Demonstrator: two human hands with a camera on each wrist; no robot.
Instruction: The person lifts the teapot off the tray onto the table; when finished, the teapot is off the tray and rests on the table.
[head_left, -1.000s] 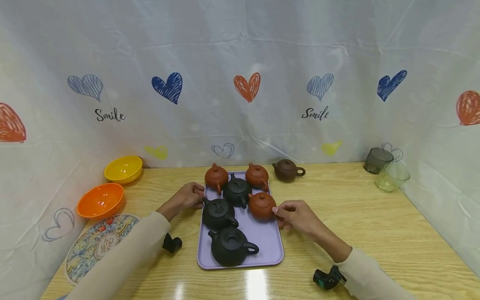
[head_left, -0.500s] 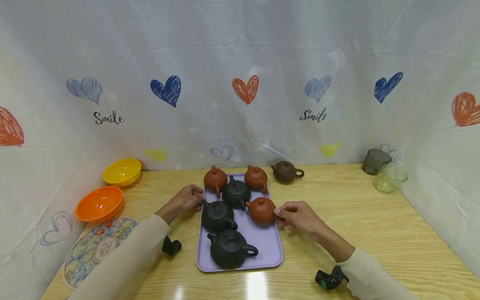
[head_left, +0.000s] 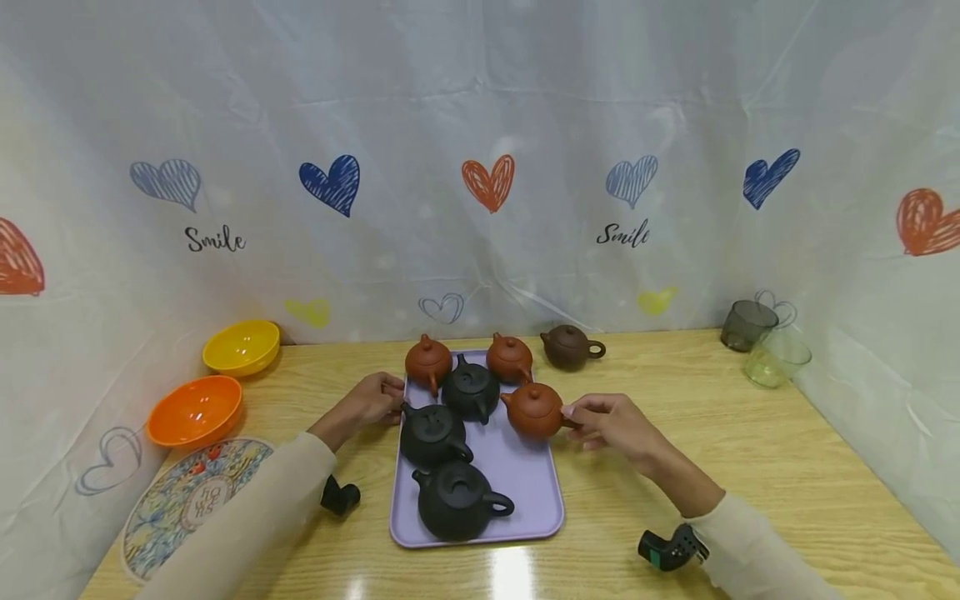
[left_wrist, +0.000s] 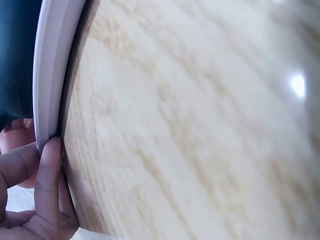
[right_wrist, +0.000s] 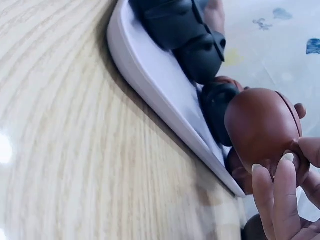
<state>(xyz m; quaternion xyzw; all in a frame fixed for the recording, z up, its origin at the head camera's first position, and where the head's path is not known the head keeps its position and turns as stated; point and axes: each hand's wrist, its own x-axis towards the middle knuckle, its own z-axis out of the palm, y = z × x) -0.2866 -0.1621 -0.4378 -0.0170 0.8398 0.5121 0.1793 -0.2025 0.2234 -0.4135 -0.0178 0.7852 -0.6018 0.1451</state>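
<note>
My right hand [head_left: 611, 425] pinches a reddish-brown teapot [head_left: 533, 412] by its handle, over the right edge of the lilac tray [head_left: 517, 492]. In the right wrist view, the teapot's rounded side [right_wrist: 262, 127] is raised above the tray rim, with fingertips around the handle. At the tray's left edge, my left hand [head_left: 369, 402] grips the rim between thumb and fingers, as the left wrist view shows. Two more reddish-brown teapots, a left one [head_left: 428, 363] and a right one [head_left: 510, 360], sit at the tray's far end. Black teapots stand at the middle [head_left: 471, 390], left [head_left: 432, 435] and front [head_left: 457, 502].
A dark brown teapot [head_left: 567, 348] stands behind the tray on the wooden table [head_left: 720, 442]. To the left are a yellow bowl [head_left: 242, 348], an orange bowl [head_left: 195, 412] and a patterned round mat [head_left: 172, 504]. A grey glass [head_left: 748, 325] and a yellowish glass [head_left: 776, 358] stand far right.
The reddish-brown teapot in my right hand has risen off the tray and shifted slightly right, its handle now showing. My left hand stays at the tray's edge.
</note>
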